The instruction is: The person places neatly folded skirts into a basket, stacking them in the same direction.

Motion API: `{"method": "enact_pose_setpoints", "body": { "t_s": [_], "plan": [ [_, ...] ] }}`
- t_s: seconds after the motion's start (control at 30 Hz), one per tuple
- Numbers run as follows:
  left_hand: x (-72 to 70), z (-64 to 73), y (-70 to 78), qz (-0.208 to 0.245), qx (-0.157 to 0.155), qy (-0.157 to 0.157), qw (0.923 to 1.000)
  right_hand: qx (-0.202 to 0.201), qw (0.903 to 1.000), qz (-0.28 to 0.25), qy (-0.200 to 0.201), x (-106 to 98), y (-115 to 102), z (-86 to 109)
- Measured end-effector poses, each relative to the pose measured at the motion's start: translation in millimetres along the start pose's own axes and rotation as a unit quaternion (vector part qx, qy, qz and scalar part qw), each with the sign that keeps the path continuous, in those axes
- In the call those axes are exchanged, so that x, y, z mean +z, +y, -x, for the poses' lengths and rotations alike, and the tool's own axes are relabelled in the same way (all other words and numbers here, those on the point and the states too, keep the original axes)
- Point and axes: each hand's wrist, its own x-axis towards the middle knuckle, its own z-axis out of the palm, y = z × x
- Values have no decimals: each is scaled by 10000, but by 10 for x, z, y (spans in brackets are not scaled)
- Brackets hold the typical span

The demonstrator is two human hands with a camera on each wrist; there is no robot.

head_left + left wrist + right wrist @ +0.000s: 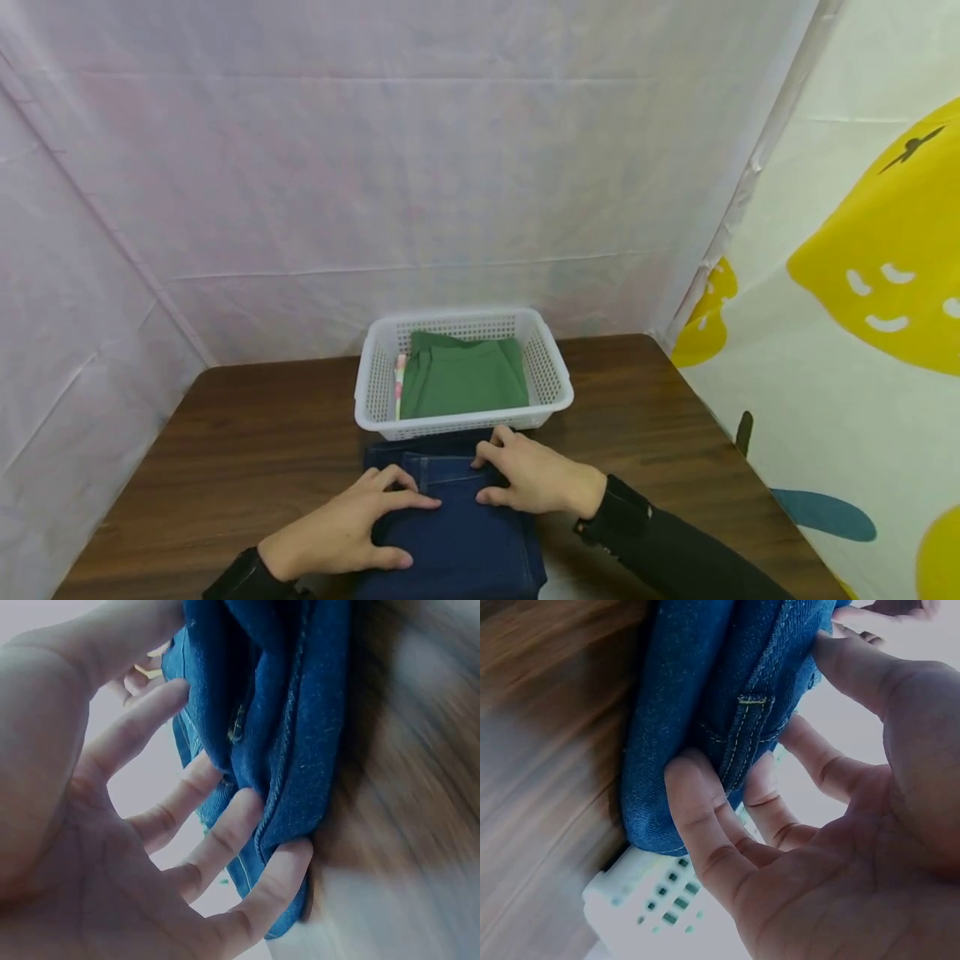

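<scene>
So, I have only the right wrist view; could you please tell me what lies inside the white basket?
Observer: A folded green cloth lies in the basket.
Operator: Thank you; is anything beside that cloth?
Observer: Yes, a narrow pink-and-white thing on its left, too small to identify.
Operator: And how is the left hand placed?
Observer: Its fingers are spread along the side of the folded jeans.

The head view looks forward and down from above the wooden table (262, 450). Both wrist views look from very near at the folded jeans (457, 542), which all three share, the table tipped on its side. Head and right wrist views share the white basket (465, 422), lower left in the latter.
</scene>
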Motion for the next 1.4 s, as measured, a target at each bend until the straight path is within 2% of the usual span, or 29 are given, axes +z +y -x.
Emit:
{"method": "enact_pose_setpoints", "body": {
  "t_s": [0.43, 0.87, 1.13, 1.27, 1.4],
  "plan": [
    [124, -249, 192, -70, 140, 13, 9999, 387, 9984, -367, 204, -14, 199, 245],
    [103, -218, 217, 457, -447, 174, 9978, 601, 9947, -688, 470, -23, 222, 379],
    [101, -150, 251, 675, -1146, 656, 9889, 935, 9870, -999, 846, 2, 168, 548],
    [108, -97, 267, 658, -1737, 954, 9780, 1263, 9811, -1097, 977, 19, 138, 643],
    [125, -55, 298, 651, -2274, 1095, 9654, 1558, 9763, -1201, 900, 56, 129, 746]
  ]
}}
